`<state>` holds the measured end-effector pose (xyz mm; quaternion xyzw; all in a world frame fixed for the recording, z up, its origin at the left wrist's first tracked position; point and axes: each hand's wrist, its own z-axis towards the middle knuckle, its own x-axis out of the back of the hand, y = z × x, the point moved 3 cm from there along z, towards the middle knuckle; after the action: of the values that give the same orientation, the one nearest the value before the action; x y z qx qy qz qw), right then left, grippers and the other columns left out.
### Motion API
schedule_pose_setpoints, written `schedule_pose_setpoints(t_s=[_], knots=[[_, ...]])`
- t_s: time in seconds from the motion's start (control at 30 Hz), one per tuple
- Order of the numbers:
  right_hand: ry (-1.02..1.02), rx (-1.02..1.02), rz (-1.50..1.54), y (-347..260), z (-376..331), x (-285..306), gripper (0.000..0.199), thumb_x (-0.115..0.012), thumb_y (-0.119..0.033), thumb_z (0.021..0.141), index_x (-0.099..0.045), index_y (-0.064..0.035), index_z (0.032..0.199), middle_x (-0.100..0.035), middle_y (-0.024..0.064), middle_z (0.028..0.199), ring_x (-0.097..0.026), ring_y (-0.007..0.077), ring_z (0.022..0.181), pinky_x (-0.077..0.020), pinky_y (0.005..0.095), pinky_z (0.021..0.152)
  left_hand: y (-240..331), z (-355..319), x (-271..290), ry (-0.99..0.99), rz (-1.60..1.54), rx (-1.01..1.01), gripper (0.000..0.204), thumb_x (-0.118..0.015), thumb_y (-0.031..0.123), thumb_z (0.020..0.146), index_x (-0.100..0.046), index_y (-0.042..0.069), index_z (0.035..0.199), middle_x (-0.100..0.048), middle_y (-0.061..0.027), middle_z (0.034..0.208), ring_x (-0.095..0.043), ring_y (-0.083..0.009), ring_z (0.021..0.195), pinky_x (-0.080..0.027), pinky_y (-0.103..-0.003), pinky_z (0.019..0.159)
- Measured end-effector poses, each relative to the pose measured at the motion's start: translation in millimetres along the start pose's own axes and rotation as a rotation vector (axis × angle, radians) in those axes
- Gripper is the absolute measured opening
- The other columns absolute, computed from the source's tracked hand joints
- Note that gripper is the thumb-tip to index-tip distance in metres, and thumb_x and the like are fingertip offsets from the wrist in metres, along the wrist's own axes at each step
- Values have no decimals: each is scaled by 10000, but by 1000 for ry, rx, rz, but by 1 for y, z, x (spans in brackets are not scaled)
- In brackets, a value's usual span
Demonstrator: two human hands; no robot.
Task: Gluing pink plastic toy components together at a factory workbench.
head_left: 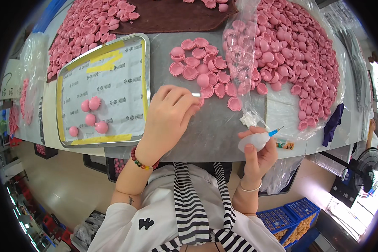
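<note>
Holding a white squeeze bottle point(256, 142) in the right hand point(260, 157), thumb and fingers closed around it, with its blue tip point(273, 133) and thin needle pointing up and off to the right. That bottle's over the near edge of the grey worktop point(176, 143), well apart from the other hand.

Left hand point(168, 115) is over the middle of the worktop, back of the hand up, fingers curled. A small pink piece point(201, 101) peeks out right at the fingertips, but they hide most of it, so I can't tell if they're pinched on it or just touching. Just beyond is a loose bunch of pink shells point(191, 61), mostly round open cups plus a few with the domed side up.

Off to the left there's a metal-rimmed tray point(147, 84) lined with printed paper and yellow tape, and five pink balls point(90, 120) sit in its lower left part. Way more pink stuff around: a big heap point(298, 50) on the right with clear plastic around it, another pile point(88, 31) at upper left, and a brown cloth point(172, 17) at the far side. Purple cloth point(333, 125) lies far right, too.
</note>
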<state>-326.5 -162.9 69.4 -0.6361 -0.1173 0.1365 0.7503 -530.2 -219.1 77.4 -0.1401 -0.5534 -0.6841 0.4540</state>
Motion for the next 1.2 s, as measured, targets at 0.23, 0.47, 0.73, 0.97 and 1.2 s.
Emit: schedule_pose_setpoints(t_s=[0.23,0.47,0.73,0.97,1.2], knots=[[-48,21,284,0,-7,-7,435,-591,-299,811,-474,54,1036,-583,199,962,-575,239,923,-463,290,691,28,-7,13,-61,-404,-199,226,-677,22,630,-635,92,840,-525,-67,833,-526,-232,717,-429,-314,625],[-291,-145,496,-10,-17,-27,380,-595,-200,827,-437,51,1066,-565,239,1004,-604,273,864,-510,310,670,33,-31,-1,-118,-552,-107,311,-682,53,641,-629,51,947,-613,-89,898,-593,-240,789,-473,-331,694],[64,30,203,-26,-8,-34,606,-573,-469,806,-421,30,1114,-549,80,642,-531,151,518,-387,227,449,22,-49,-6,-143,-1508,431,347,-537,-35,811,-483,-54,1154,-515,-178,1186,-534,-209,1043,-473,-331,857],[-65,323,135,-40,8,-15,436,-635,-355,770,-527,24,956,-498,70,684,-436,137,519,-309,250,457,28,-44,-4,-224,-1725,306,417,-563,-68,779,-445,-45,1178,-465,-226,1223,-518,-240,1085,-474,-350,872],[-159,676,-121,-65,-3,-24,558,-604,-507,732,-582,28,886,-478,35,629,-449,149,506,-321,259,421,27,-48,-7,-149,-1485,231,416,-590,-91,753,-454,-78,1146,-501,-242,1177,-527,-256,1075,-443,-358,910]])
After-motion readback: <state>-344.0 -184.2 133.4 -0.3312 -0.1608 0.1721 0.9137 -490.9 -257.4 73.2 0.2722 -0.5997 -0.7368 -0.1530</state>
